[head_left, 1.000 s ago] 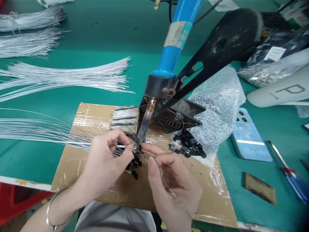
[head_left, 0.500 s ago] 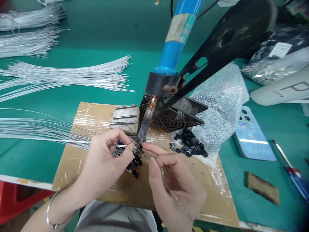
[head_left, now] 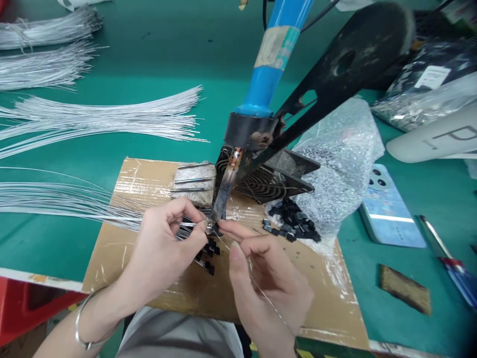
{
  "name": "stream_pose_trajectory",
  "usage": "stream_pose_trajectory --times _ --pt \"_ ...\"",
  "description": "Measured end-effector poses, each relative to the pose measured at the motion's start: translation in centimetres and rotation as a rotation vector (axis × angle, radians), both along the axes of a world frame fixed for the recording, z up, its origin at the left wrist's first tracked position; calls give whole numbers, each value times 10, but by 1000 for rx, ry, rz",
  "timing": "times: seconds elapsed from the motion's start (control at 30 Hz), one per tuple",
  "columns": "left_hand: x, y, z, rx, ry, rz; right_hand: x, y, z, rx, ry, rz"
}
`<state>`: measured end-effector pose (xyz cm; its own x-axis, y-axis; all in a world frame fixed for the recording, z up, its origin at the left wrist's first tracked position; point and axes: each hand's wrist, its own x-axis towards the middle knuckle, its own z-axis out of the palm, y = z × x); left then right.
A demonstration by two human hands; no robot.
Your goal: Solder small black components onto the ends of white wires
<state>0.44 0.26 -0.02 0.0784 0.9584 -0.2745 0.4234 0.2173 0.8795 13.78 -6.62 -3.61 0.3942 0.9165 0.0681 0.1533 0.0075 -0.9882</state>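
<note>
Beneath the dark tip of a blue-handled soldering iron (head_left: 223, 199), my two hands meet over the cardboard. My left hand (head_left: 171, 248) pinches a thin white wire (head_left: 128, 219) between thumb and fingertips, its end close to the iron's tip. Between thumb and fingers, my right hand (head_left: 268, 283) grips a strand of solder wire (head_left: 270, 303) that runs up toward the tip. The right fingertips touch a small black connector (head_left: 215, 228) at the wire's end, partly hidden. Several wires with black connectors (head_left: 209, 267) lie just below the left fingers.
A black bracket (head_left: 335, 64) holds the iron over a fan (head_left: 261, 181). Spare tips rest on a pad (head_left: 194, 196). Loose black connectors (head_left: 294, 221) spill from a plastic bag (head_left: 335, 164). White wire bundles (head_left: 112, 117) lie left; a phone (head_left: 389, 206) and brown block (head_left: 404, 289) lie right.
Both hands hold nearly the same pose under the iron's tip. My right hand and wrist have shifted very slightly left.
</note>
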Motion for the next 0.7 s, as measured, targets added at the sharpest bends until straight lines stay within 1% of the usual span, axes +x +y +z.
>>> stream_pose_trajectory --times 0.23,0.7 --pt "0 0 1 -1 -16 1 1 0 -1 22 11 17" --pt "0 0 1 26 -23 21 0 2 0 63 0 4"
